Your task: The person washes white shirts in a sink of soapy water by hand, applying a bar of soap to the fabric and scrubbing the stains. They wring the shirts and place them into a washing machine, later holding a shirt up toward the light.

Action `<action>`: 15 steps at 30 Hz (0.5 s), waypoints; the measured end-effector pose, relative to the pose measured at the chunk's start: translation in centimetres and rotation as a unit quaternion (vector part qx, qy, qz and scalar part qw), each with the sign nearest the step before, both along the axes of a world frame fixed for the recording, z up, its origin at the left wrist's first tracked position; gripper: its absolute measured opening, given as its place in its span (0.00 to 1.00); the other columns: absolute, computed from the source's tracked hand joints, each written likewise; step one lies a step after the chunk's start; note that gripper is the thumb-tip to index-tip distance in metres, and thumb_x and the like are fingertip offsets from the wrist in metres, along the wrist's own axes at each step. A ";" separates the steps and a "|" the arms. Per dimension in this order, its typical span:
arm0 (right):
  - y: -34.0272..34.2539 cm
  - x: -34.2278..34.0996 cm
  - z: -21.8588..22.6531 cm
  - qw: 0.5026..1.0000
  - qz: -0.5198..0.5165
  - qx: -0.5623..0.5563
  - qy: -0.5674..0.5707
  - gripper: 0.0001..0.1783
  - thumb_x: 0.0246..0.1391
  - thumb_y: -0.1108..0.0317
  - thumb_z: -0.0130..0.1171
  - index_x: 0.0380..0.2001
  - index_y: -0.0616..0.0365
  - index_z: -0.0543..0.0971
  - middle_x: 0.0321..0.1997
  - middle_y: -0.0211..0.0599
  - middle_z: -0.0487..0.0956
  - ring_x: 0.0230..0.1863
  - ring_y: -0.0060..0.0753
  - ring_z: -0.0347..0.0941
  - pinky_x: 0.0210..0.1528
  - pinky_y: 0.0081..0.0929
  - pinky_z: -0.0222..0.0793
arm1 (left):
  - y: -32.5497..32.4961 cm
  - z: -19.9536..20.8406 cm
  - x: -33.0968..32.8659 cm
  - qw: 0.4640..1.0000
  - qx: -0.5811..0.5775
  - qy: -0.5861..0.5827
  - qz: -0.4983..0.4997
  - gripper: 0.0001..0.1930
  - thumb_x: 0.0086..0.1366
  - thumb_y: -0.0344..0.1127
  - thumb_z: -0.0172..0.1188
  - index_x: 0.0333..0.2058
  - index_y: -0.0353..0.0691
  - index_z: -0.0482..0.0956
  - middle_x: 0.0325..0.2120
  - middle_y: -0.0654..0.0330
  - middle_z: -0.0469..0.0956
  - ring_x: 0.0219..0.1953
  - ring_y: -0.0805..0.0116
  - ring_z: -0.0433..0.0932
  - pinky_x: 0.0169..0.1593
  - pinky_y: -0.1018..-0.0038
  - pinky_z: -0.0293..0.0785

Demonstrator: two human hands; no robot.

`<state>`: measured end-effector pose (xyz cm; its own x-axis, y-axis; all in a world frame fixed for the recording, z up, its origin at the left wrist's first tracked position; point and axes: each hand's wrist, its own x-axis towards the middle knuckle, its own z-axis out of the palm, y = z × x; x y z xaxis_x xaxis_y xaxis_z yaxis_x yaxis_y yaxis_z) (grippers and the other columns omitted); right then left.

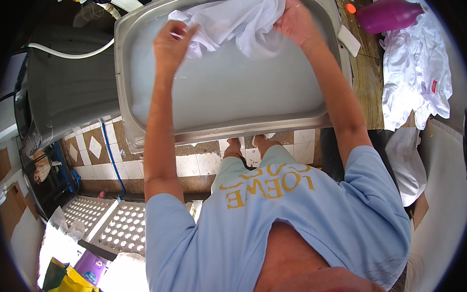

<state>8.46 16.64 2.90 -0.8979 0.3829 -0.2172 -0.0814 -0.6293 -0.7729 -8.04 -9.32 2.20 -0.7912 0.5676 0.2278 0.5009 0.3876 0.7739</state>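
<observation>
A wet white cloth (234, 22), perhaps a garment, is stretched across the far part of a metal sink (227, 126), its lower folds hanging down to the cloudy water (247, 89). My left hand (172, 47) has its fingers curled at the cloth's left end, pinching it. At the opposite end my right hand (295, 23) grips the fabric, slightly blurred, with part of its fingers hidden. Both forearms reach over the sink's near rim.
To the right, a wooden counter (368, 90) bears a white bar of soap (348, 40), a purple bottle (391, 14), an orange cap (350, 8) and white clothes (416, 72). On the left stand a dark covered appliance (72, 79), a white hose (71, 55) and a blue hose (110, 155).
</observation>
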 end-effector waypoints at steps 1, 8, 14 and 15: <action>-1.7 0.4 -0.9 0.995 0.021 0.055 -0.081 0.20 0.56 0.62 0.55 0.49 0.61 0.72 0.46 0.32 0.77 0.46 0.28 0.75 0.51 0.30 0.69 | 0.2 -1.1 1.8 0.997 -0.044 0.064 -0.018 0.13 0.52 0.39 0.68 0.33 0.41 0.77 0.29 0.61 0.77 0.30 0.68 0.74 0.35 0.74 0.71; 0.7 0.4 1.6 0.983 0.083 0.162 0.003 0.24 0.54 0.57 0.59 0.50 0.61 0.71 0.44 0.33 0.77 0.45 0.29 0.75 0.52 0.29 0.68 | -1.1 -1.7 1.0 0.995 0.012 -0.086 -0.040 0.11 0.56 0.31 0.65 0.39 0.39 0.81 0.20 0.68 0.73 0.22 0.80 0.67 0.28 0.81 0.65; -1.2 0.2 3.0 0.977 0.141 -0.153 0.045 0.18 0.53 0.65 0.58 0.46 0.63 0.72 0.42 0.35 0.79 0.43 0.32 0.76 0.49 0.29 0.71 | 0.4 3.4 -0.5 0.919 0.346 -0.189 -0.010 0.16 0.57 0.34 0.66 0.41 0.32 0.77 0.26 0.66 0.74 0.25 0.81 0.69 0.29 0.83 0.67; -2.4 0.3 2.0 0.970 0.170 -0.176 -0.003 0.24 0.52 0.64 0.61 0.50 0.63 0.70 0.45 0.33 0.77 0.45 0.29 0.75 0.51 0.26 0.69 | 0.2 1.9 -0.5 0.939 0.261 -0.216 0.064 0.20 0.55 0.39 0.68 0.41 0.31 0.76 0.28 0.64 0.75 0.27 0.79 0.71 0.31 0.82 0.69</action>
<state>8.72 14.28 4.87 -0.9578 -0.0336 -0.2854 0.1802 -0.8440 -0.5052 -8.50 -9.12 4.09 -0.9282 0.3607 0.0913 0.0723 -0.0659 0.9952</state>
